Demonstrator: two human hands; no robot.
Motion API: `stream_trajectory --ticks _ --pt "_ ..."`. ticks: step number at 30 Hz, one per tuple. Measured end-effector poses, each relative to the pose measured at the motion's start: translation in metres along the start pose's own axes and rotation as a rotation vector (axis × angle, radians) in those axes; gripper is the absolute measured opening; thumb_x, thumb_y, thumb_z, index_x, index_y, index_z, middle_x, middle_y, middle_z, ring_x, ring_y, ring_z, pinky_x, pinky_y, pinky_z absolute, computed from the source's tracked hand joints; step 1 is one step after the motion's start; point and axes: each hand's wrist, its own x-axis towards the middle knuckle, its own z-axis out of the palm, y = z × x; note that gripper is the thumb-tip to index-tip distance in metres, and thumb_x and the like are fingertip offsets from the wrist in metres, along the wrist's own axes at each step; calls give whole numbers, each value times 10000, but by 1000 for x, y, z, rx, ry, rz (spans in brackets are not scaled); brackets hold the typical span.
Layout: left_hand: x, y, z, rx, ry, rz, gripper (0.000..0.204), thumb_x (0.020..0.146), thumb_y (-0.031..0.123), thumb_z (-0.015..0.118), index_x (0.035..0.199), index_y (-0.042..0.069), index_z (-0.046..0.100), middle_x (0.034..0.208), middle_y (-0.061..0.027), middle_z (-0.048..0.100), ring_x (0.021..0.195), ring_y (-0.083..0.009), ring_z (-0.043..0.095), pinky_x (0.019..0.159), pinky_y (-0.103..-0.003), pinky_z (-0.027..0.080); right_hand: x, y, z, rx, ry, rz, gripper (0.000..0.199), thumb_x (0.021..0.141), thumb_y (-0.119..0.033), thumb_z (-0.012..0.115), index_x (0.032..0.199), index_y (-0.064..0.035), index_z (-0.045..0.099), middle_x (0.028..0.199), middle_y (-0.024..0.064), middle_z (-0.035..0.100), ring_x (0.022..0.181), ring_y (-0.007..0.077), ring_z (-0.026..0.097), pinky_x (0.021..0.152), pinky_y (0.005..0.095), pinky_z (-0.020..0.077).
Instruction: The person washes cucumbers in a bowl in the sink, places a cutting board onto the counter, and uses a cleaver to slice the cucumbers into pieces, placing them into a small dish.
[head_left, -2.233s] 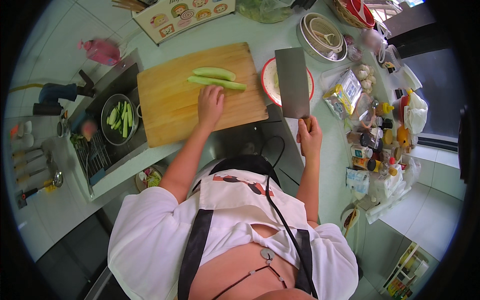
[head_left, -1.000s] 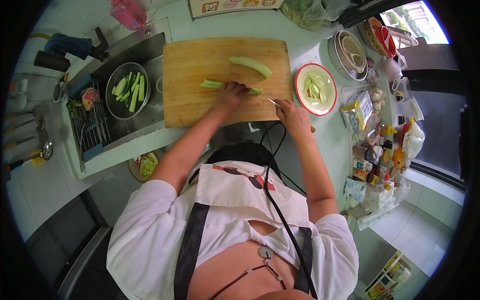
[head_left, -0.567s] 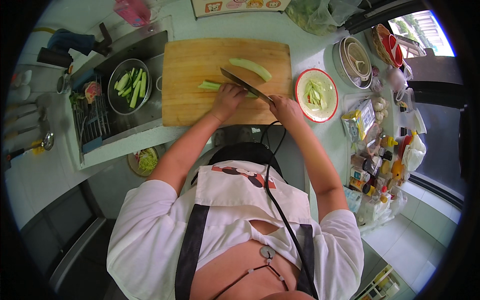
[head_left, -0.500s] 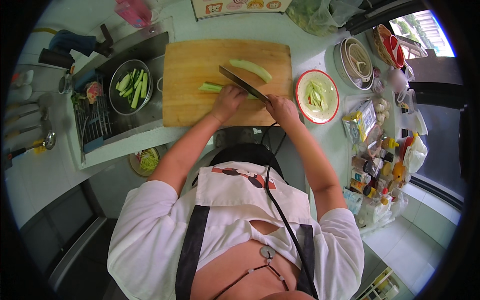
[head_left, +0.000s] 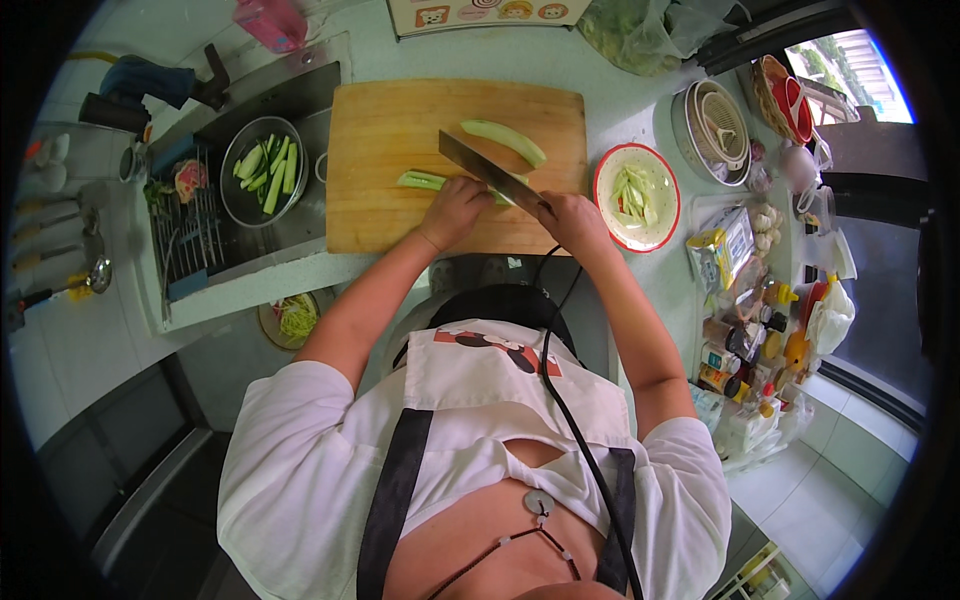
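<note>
the left hand (head_left: 452, 208) presses down on a pale green cucumber piece (head_left: 422, 180) lying on the wooden cutting board (head_left: 380, 150), its fingers curled over the right end of the piece, so only the left end shows past the knuckles. the right hand (head_left: 572, 218) is clenched around the handle of a cleaver (head_left: 485, 172), whose broad blade slants up and to the left from the fist and sits across the cucumber piece just beside the left hand's fingers. whether the edge is already in the flesh cannot be told.

a second cucumber piece, a longer half (head_left: 505, 142), lies farther back on the board, apart from the hands, just beyond the blade. the board rests on a pale worktop (head_left: 620, 110), its left end over the rim of a sink (head_left: 240, 250).

to the right of the board, near the right hand, stands a red-rimmed plate (head_left: 606, 205) with thin cucumber strips on it. in the sink to the left sits a metal bowl (head_left: 230, 205) holding more green strips, with a wire rack (head_left: 185, 240) beside it. on the far right of the worktop are a stack of bowls (head_left: 715, 125) and a cluster of small bottles and packets (head_left: 745, 330). a dark cable (head_left: 560, 400) runs down over the person's white apron.
</note>
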Motion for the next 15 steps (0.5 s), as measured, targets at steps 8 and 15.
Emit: stream_trajectory --ticks 8,15 --pt "0 1 0 0 -21 6 152 673 54 609 823 76 607 909 -77 557 876 -279 500 752 -375 418 23 15 32 126 4 -59 242 822 -298 533 842 -65 593 694 178 607 664 360 596 606 445 476" --pt "11 16 -22 106 -10 -103 254 695 69 600 948 76 582 934 -96 536 909 -286 489 779 -378 406 33 -14 44 -53 86 -53 222 826 -284 521 829 -68 573 689 183 605 667 367 594 602 457 473"
